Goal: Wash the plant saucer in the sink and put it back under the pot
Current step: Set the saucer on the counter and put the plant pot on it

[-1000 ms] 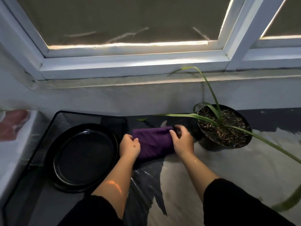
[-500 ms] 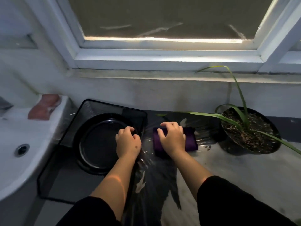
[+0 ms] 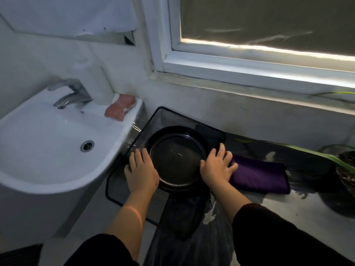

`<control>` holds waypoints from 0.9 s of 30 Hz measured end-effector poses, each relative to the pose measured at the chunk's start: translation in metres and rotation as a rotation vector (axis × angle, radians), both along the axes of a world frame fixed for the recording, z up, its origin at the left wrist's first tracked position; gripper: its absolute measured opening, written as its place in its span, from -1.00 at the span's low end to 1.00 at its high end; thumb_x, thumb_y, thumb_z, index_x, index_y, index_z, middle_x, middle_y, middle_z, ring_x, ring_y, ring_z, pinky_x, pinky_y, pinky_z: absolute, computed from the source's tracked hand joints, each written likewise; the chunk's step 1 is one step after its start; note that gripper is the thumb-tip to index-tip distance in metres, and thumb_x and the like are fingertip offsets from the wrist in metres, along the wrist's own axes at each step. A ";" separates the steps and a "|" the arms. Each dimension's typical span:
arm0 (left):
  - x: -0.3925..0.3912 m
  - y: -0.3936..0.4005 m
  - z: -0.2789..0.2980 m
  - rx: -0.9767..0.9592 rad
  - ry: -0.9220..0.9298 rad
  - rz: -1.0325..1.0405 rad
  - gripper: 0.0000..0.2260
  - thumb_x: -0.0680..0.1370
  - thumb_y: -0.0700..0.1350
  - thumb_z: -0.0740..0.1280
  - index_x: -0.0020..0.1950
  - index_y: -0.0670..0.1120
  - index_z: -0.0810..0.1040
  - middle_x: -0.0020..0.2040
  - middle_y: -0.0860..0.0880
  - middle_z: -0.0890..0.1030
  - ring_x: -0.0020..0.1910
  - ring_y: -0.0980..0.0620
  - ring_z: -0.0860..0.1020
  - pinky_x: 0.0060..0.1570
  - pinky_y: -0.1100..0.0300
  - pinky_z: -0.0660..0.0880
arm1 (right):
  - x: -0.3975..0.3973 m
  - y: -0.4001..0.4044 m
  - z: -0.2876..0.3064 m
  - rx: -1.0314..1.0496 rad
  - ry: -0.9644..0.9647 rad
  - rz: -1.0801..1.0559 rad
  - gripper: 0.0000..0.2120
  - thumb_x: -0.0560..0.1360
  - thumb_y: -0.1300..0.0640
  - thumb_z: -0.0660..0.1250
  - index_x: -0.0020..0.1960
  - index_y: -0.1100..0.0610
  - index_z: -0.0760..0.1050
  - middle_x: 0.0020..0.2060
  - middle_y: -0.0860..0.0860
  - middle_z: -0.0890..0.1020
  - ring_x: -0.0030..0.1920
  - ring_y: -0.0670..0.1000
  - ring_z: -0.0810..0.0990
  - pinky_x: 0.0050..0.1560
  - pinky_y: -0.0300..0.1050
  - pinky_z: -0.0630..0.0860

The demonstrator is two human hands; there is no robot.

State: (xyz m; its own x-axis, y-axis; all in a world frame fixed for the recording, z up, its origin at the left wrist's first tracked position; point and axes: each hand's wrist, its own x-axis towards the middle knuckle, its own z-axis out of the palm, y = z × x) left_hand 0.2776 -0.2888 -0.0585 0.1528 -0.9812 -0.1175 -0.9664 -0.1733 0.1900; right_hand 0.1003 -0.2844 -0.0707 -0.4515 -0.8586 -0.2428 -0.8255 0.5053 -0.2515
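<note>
I am gripping the black saucer with left hand and right hand at opposite rims; next, carrying it right to the pot.

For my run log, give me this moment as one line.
stage: picking up saucer | left hand: on its left rim | right hand: on its right rim | saucer: in mesh tray | sink: left

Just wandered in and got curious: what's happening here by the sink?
A person has both hands on a black plant saucer that sits in a black mesh tray beside the white sink. The left hand and right hand are at opposite sides of its rim. A folded purple cloth lies to the right, and the potted plant stands further right, without its saucer.
</note>
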 end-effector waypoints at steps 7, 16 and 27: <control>0.009 0.006 -0.009 0.007 0.006 -0.012 -0.39 0.58 -0.20 0.14 0.53 -0.20 -0.13 0.55 -0.13 0.04 0.52 -0.09 0.00 0.44 -0.02 0.10 | 0.000 0.003 -0.008 -0.093 -0.104 -0.052 -0.51 0.57 0.06 0.15 0.47 -0.09 0.12 0.40 -0.11 0.26 0.40 0.09 0.07 0.34 0.20 0.05; 0.010 0.013 0.010 -0.040 0.173 -0.104 -0.47 0.58 -0.28 0.09 0.52 -0.27 -0.04 0.49 -0.25 0.13 0.39 -0.20 0.26 0.30 0.05 0.30 | -0.004 0.022 0.011 -0.213 -0.179 -0.074 -0.49 0.59 0.15 0.11 0.50 0.03 0.09 0.15 -0.03 0.50 0.27 0.01 0.36 0.38 0.22 0.01; -0.060 0.073 0.030 -0.030 0.218 -0.429 -0.43 0.59 -0.18 0.10 0.53 -0.24 -0.08 0.53 -0.24 0.00 0.48 -0.18 0.14 0.39 0.05 0.21 | -0.067 0.126 0.043 -0.359 -0.209 -0.276 -0.50 0.58 0.25 0.09 0.50 0.19 0.10 0.28 0.15 0.44 0.24 0.16 0.43 0.32 0.09 0.28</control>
